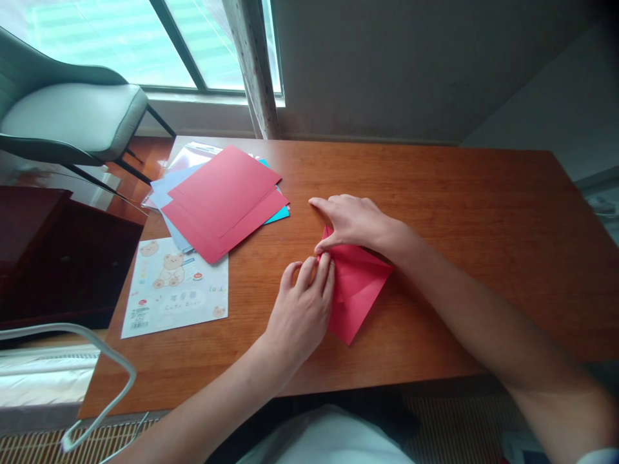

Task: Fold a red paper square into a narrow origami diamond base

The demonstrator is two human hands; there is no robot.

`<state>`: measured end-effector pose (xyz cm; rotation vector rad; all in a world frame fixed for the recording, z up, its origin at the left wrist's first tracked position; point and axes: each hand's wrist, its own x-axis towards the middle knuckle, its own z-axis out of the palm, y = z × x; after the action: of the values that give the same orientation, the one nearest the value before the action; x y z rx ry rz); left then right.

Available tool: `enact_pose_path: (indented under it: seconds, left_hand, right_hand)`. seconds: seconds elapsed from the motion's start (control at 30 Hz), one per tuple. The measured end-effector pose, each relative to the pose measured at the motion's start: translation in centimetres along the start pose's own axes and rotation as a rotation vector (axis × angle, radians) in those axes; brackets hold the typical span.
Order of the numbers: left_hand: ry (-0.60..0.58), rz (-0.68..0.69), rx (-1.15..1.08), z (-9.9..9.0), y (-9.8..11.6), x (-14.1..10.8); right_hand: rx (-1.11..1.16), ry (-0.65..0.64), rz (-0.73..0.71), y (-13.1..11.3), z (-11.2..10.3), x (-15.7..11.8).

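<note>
Folded red paper (360, 290): just below and right of the centre of the frame, lying on the table with one corner pointing down and another right; crease lines cross it.
Left hand (304, 316): below centre, fingers bent and bunched, their tips on the left edge of the folded red paper; whether they pinch or only press, I cannot tell.
Right hand (360, 219): right of centre, not clenched, index finger stretched left clear of the sheet, thumb touching the paper's upper left edge near the left fingertips.
Table (474, 219): brown wood, across the middle of the frame.
Red sheets (227, 193): left of centre, on top of pale blue sheets (171, 183).
Bear-printed sheet (167, 306): white, just below that pile.
Chair (72, 116): upper left, beneath a window (111, 38).
</note>
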<state>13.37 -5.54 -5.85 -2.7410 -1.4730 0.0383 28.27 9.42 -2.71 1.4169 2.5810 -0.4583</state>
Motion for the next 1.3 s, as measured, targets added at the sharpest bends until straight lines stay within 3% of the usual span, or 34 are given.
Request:
enact_pose_path:
  seconds: [0.2, 0.53, 0.93, 1.3]
  left_hand:
    - [-0.01, -0.001, -0.02, -0.1, -0.1, 0.0]
    - [-0.006, 0.005, -0.034, -0.3, -0.2, 0.0]
    - [0.023, 0.01, -0.019, 0.0, -0.2, 0.0]
    - [0.013, 0.003, -0.07, -0.2, -0.3, 0.0]
  right_hand:
    - [-0.041, -0.043, -0.023, -0.1, -0.4, 0.7]
    - [0.154, -0.03, -0.133, 3.4, 0.0, 2.8]
    - [-0.046, -0.129, -0.056, 0.1, -1.0, 1.5]
    - [0.176, -0.114, -0.106, 3.2, -1.5, 3.3]
